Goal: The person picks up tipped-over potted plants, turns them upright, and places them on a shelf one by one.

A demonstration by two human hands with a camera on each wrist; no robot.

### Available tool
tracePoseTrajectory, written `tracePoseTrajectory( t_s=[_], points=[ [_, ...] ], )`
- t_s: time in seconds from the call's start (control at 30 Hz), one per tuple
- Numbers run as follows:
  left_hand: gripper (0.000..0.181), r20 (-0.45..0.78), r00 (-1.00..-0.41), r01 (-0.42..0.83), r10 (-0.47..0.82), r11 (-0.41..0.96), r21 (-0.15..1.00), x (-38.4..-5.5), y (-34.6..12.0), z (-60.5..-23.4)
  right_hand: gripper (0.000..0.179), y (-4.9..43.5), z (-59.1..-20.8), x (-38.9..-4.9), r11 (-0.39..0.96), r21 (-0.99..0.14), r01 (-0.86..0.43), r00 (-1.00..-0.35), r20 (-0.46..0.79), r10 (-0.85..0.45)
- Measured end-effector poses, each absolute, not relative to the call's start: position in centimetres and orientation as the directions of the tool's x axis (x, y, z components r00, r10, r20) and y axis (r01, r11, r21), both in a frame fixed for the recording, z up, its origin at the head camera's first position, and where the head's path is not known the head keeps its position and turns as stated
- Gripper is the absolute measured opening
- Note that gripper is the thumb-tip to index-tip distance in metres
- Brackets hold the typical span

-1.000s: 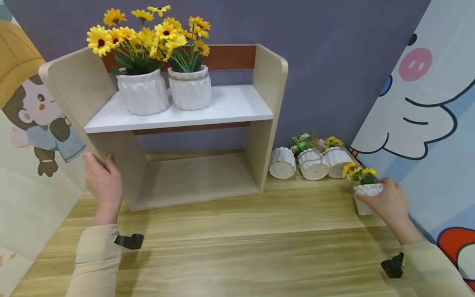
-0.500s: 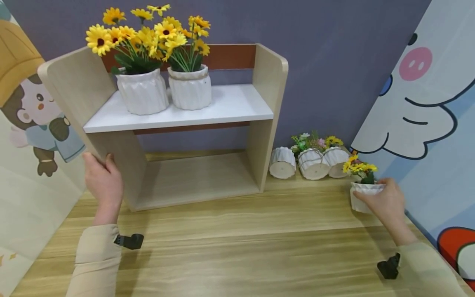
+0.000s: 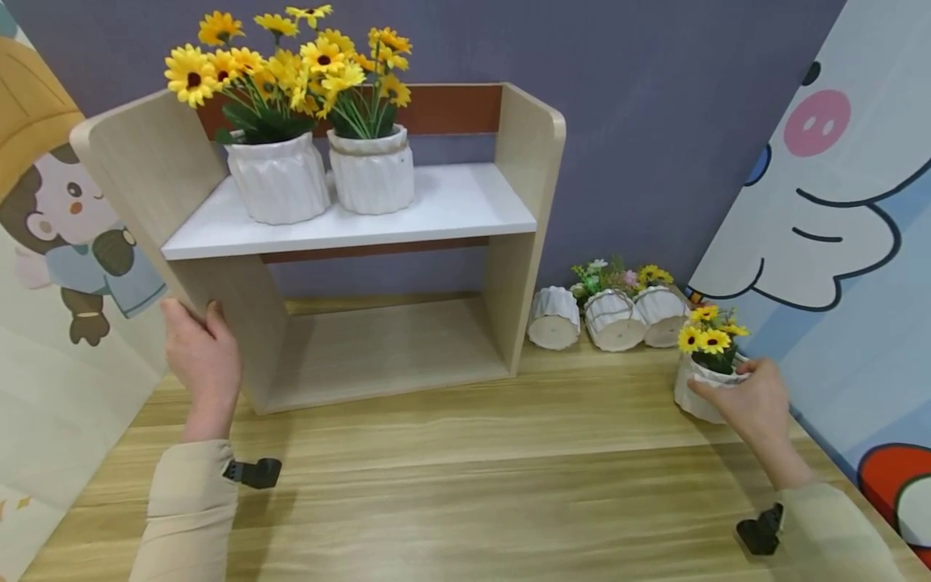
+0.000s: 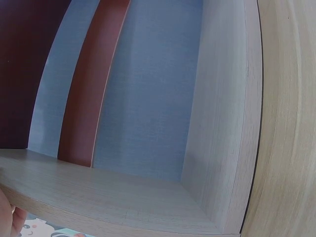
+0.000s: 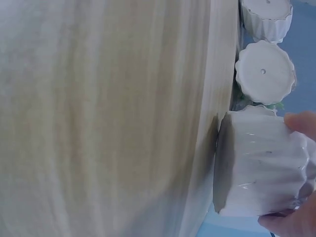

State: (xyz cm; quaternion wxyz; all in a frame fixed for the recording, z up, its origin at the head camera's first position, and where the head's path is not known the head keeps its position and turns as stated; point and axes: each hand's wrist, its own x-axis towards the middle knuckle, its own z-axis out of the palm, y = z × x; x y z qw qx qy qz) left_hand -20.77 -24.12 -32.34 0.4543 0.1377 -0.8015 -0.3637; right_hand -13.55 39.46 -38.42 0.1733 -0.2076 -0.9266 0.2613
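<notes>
My left hand (image 3: 205, 360) grips the front edge of the left side panel of a two-tier wooden shelf (image 3: 534, 162), and its fingertips (image 4: 7, 217) show at the corner of the left wrist view. On the far right, my right hand (image 3: 756, 408) holds a white ribbed flowerpot (image 3: 691, 396) by its rim, with thumb and fingers on either side. Yellow flowers (image 3: 713, 339) stand upright in this pot. The right wrist view shows the pot's side and its base just at the wooden tabletop (image 5: 123, 123); whether they touch is unclear.
Two white pots (image 3: 280, 182) of yellow flowers stand on the shelf's white upper board (image 3: 465, 202). Several white flowerpots (image 3: 554, 319) lie on their sides right of the shelf, bases facing me. A grey wall (image 3: 655, 121) rises behind, with cartoon panels (image 3: 836, 226) at both sides.
The pot in my right hand has turned from tilted to more upright and moved slightly left, its flowers now facing more toward me. My left hand stays on the shelf panel.
</notes>
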Motion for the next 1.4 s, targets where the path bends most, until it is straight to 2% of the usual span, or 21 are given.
tracePoseTrajectory(
  t_s=[0.27, 0.4, 0.6, 0.7, 0.83, 0.93, 1.27, 1.4],
  points=[
    [0.042, 0.619, -0.556, 0.112, -0.554, 0.689, 0.717, -21.0, -24.1, -32.4, 0.068, 39.8, -38.8, -12.9, 0.768, -0.578, 0.276, -0.858, 0.213, 0.468],
    [0.043, 0.619, -0.552, 0.112, -0.559, 0.687, 0.718, -21.1, -24.0, -32.4, 0.08, 39.9, -39.1, -12.4, 0.734, -0.607, 0.304, -0.855, 0.165, 0.491],
    [0.043, 0.622, -0.547, 0.115, -0.56, 0.686, 0.718, -20.9, -24.0, -32.3, 0.096, 40.1, -39.1, -12.1, 0.706, -0.653, 0.274, -0.865, 0.153, 0.478],
    [0.042, 0.62, -0.547, 0.115, -0.562, 0.683, 0.721, -20.9, -24.0, -32.3, 0.094, 40.3, -39.2, -12.0, 0.725, -0.648, 0.232, -0.872, 0.192, 0.451],
    [0.042, 0.614, -0.554, 0.107, -0.562, 0.684, 0.722, -20.8, -24.0, -32.2, 0.083, 40.6, -39.5, -12.1, 0.753, -0.638, 0.161, -0.878, 0.255, 0.404],
    [0.042, 0.605, -0.561, 0.1, -0.565, 0.679, 0.728, -20.7, -23.9, -32.2, 0.079, 40.7, -39.6, -12.1, 0.755, -0.641, 0.14, -0.887, 0.257, 0.383],
    [0.041, 0.616, -0.557, 0.109, -0.557, 0.686, 0.719, -21.0, -24.2, -32.4, 0.094, 40.7, -39.3, -12.2, 0.727, -0.622, 0.291, -0.89, 0.102, 0.444],
    [0.041, 0.621, -0.551, 0.107, -0.557, 0.692, 0.714, -21.1, -24.2, -32.5, 0.097, 40.5, -39.2, -12.1, 0.725, -0.603, 0.333, -0.878, 0.083, 0.472]
  ],
)
